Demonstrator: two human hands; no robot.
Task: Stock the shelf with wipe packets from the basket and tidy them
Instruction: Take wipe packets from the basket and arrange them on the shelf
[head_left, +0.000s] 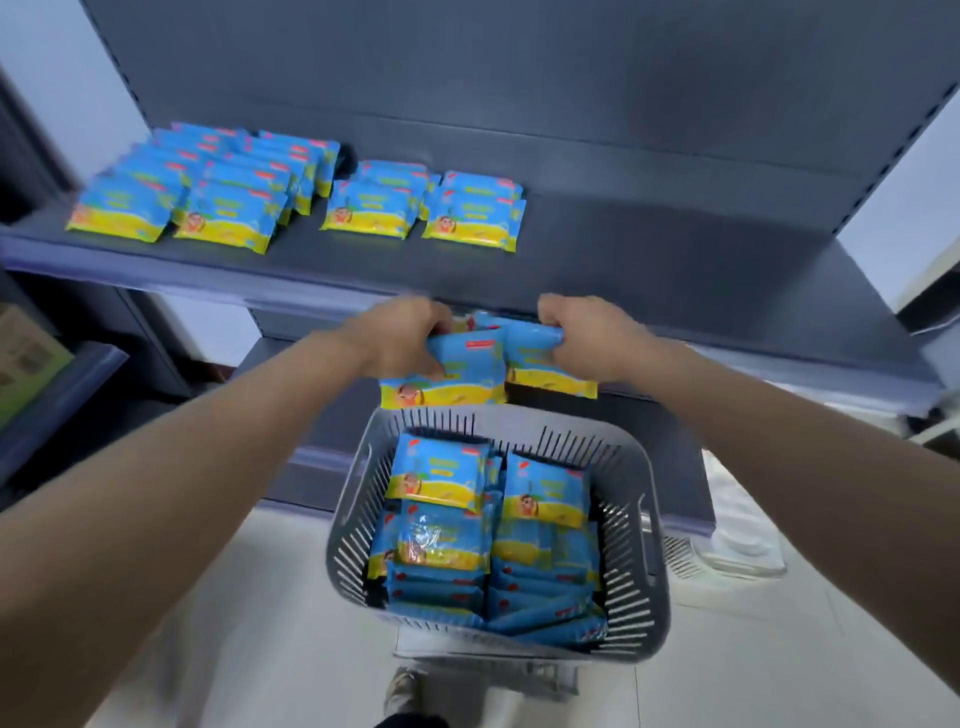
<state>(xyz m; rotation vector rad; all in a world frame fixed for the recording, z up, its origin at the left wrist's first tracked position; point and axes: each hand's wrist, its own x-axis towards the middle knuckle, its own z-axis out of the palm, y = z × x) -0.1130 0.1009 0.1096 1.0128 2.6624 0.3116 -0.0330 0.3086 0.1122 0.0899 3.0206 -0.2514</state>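
Two hands loaded: left hand (408, 338) curled round the top edge of the left packet (452, 376), right hand (582, 340) likewise on the right packet (548, 366) (possibly more than one in each grip; too blurred to tell). Both packets hang above the basket (353, 540), just short of the shelf (675, 270) lip. Judged light, soft film pouches, slick and squashy, sagging from an edge grip. Better held flat across the body, then set beside the rows (291, 208) at left.
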